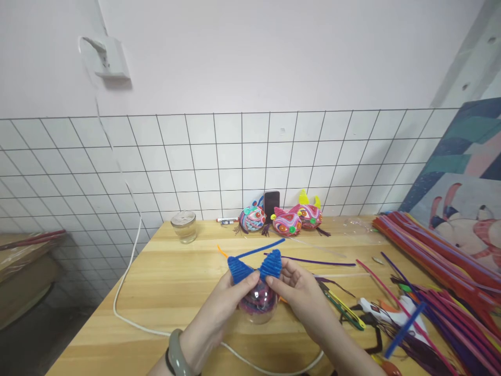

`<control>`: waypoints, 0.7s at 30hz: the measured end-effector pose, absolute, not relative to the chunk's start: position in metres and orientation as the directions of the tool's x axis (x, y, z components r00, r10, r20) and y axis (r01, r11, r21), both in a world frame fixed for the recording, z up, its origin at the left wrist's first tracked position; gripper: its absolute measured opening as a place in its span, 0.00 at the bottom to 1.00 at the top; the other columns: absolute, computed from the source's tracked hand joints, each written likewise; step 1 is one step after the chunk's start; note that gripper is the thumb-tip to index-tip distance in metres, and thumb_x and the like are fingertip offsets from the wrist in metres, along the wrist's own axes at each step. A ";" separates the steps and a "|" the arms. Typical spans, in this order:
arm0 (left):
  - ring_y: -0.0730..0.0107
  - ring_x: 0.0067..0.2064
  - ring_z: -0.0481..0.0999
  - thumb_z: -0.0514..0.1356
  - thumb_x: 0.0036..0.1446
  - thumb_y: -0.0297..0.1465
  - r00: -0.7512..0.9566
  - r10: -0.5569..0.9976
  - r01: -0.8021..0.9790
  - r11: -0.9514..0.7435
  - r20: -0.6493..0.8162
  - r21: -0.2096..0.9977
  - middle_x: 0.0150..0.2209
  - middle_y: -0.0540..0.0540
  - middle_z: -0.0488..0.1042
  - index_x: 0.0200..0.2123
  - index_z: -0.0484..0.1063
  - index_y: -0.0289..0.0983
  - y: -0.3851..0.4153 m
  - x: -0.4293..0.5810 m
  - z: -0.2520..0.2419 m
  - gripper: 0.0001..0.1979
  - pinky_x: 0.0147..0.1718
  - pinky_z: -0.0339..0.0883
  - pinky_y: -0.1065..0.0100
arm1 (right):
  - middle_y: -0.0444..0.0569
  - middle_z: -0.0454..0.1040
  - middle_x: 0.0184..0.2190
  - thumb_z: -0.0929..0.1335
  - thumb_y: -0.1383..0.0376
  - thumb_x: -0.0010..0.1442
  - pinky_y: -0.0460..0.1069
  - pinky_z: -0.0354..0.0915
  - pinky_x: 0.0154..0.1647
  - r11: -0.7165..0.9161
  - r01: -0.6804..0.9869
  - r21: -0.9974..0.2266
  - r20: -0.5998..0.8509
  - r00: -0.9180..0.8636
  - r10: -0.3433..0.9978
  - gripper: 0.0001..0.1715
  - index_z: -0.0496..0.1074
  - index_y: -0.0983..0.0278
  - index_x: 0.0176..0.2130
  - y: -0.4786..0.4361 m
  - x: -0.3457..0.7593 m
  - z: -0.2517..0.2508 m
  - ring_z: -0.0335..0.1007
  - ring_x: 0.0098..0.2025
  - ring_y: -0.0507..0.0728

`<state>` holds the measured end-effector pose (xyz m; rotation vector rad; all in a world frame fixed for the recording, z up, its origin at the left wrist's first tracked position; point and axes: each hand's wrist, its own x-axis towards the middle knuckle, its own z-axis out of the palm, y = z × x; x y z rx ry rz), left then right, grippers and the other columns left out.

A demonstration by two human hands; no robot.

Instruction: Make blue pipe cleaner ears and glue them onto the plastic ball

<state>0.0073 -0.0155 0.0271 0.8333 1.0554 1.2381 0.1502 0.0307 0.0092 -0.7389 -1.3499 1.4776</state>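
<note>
Both hands are at a clear round ball with dark purple and pink stuff inside, above the wooden table. My left hand pinches a blue pipe-cleaner ear at the ball's upper left, its thumb pressed near the base. On the other side, my right hand pinches a second blue pipe-cleaner ear by its lower edge. The two ears point up and outward. The fingers hide how the ears join the ball. Behind them lies a straight blue pipe cleaner.
Three colourful yarn-covered fish and a phone stand by the tiled wall. A glass jar is at back left. To the right lie a green cutter, a white glue gun and pipe-cleaner bundles. A white cable crosses the front.
</note>
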 end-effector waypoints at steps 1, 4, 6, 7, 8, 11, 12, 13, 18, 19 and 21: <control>0.59 0.41 0.75 0.64 0.48 0.35 0.003 0.984 -0.333 0.168 -0.177 0.928 0.38 0.40 0.78 0.43 0.73 0.34 -0.015 0.008 0.026 0.18 0.39 0.65 0.64 | 0.50 0.77 0.32 0.74 0.59 0.44 0.53 0.67 0.40 0.084 -0.238 -0.968 0.166 -0.352 0.921 0.18 0.72 0.64 0.35 0.030 0.149 0.009 0.73 0.34 0.57; 0.60 0.37 0.76 0.64 0.47 0.33 0.015 0.981 -0.344 0.185 -0.192 0.921 0.33 0.41 0.79 0.38 0.75 0.34 -0.013 0.008 0.022 0.14 0.38 0.66 0.64 | 0.49 0.76 0.29 0.74 0.58 0.43 0.52 0.68 0.38 0.098 -0.219 -0.971 0.171 -0.346 0.923 0.19 0.72 0.64 0.35 0.027 0.147 0.009 0.72 0.31 0.57; 0.61 0.36 0.76 0.64 0.47 0.32 0.019 0.981 -0.346 0.187 -0.193 0.920 0.32 0.42 0.79 0.36 0.75 0.34 -0.012 0.008 0.020 0.12 0.37 0.66 0.64 | 0.48 0.76 0.29 0.74 0.58 0.43 0.52 0.68 0.37 0.095 -0.221 -0.971 0.168 -0.345 0.923 0.19 0.72 0.64 0.35 0.027 0.146 0.008 0.71 0.30 0.56; 0.63 0.35 0.75 0.64 0.47 0.32 0.014 0.981 -0.344 0.188 -0.195 0.920 0.32 0.42 0.78 0.35 0.75 0.34 -0.012 0.008 0.020 0.11 0.36 0.66 0.65 | 0.48 0.76 0.29 0.74 0.58 0.43 0.53 0.67 0.38 0.090 -0.221 -0.971 0.164 -0.348 0.923 0.19 0.72 0.64 0.35 0.027 0.146 0.008 0.71 0.30 0.56; 0.64 0.33 0.75 0.64 0.47 0.31 0.004 0.980 -0.343 0.187 -0.198 0.921 0.31 0.43 0.78 0.34 0.75 0.34 -0.012 0.008 0.019 0.10 0.35 0.66 0.66 | 0.47 0.75 0.29 0.74 0.58 0.44 0.52 0.67 0.38 0.085 -0.218 -0.972 0.159 -0.353 0.922 0.19 0.72 0.64 0.35 0.027 0.146 0.008 0.71 0.30 0.56; 0.67 0.30 0.74 0.64 0.46 0.30 -0.038 0.977 -0.342 0.186 -0.211 0.921 0.28 0.46 0.77 0.31 0.74 0.34 -0.012 0.008 0.018 0.07 0.32 0.65 0.68 | 0.47 0.75 0.29 0.74 0.59 0.44 0.53 0.66 0.40 0.081 -0.215 -0.973 0.157 -0.363 0.919 0.18 0.72 0.64 0.35 0.027 0.146 0.006 0.71 0.31 0.56; 0.68 0.29 0.74 0.64 0.46 0.29 -0.050 0.976 -0.343 0.184 -0.214 0.921 0.27 0.47 0.76 0.30 0.73 0.35 -0.012 0.008 0.016 0.06 0.31 0.65 0.69 | 0.48 0.75 0.29 0.74 0.59 0.44 0.53 0.66 0.40 0.081 -0.219 -0.972 0.159 -0.365 0.917 0.18 0.72 0.64 0.35 0.027 0.146 0.006 0.71 0.32 0.56; 0.68 0.29 0.73 0.64 0.45 0.29 -0.059 0.976 -0.344 0.179 -0.212 0.922 0.26 0.47 0.76 0.29 0.73 0.35 -0.012 0.008 0.015 0.06 0.30 0.65 0.69 | 0.48 0.76 0.30 0.74 0.59 0.44 0.53 0.66 0.40 0.083 -0.226 -0.971 0.163 -0.366 0.916 0.18 0.72 0.64 0.35 0.027 0.145 0.005 0.71 0.32 0.56; 0.69 0.28 0.73 0.64 0.45 0.30 -0.060 0.981 -0.336 0.154 -0.185 0.929 0.27 0.46 0.76 0.30 0.73 0.34 -0.010 0.005 0.008 0.07 0.29 0.64 0.70 | 0.50 0.77 0.32 0.73 0.59 0.46 0.54 0.67 0.41 0.089 -0.253 -0.963 0.185 -0.384 0.904 0.17 0.72 0.64 0.36 0.029 0.145 0.002 0.72 0.34 0.58; 0.68 0.29 0.74 0.65 0.45 0.31 -0.063 0.982 -0.341 0.147 -0.179 0.928 0.28 0.46 0.76 0.30 0.73 0.34 -0.009 0.004 0.006 0.08 0.30 0.64 0.69 | 0.50 0.77 0.32 0.73 0.59 0.46 0.54 0.67 0.41 0.085 -0.252 -0.964 0.183 -0.396 0.900 0.17 0.73 0.64 0.36 0.029 0.146 0.002 0.73 0.35 0.58; 0.67 0.31 0.74 0.65 0.45 0.31 -0.065 0.982 -0.347 0.144 -0.177 0.927 0.29 0.45 0.77 0.31 0.74 0.34 -0.008 0.003 0.005 0.09 0.31 0.65 0.69 | 0.50 0.77 0.33 0.73 0.59 0.48 0.53 0.66 0.42 0.072 -0.249 -0.966 0.174 -0.418 0.892 0.15 0.72 0.63 0.35 0.030 0.147 0.003 0.73 0.36 0.58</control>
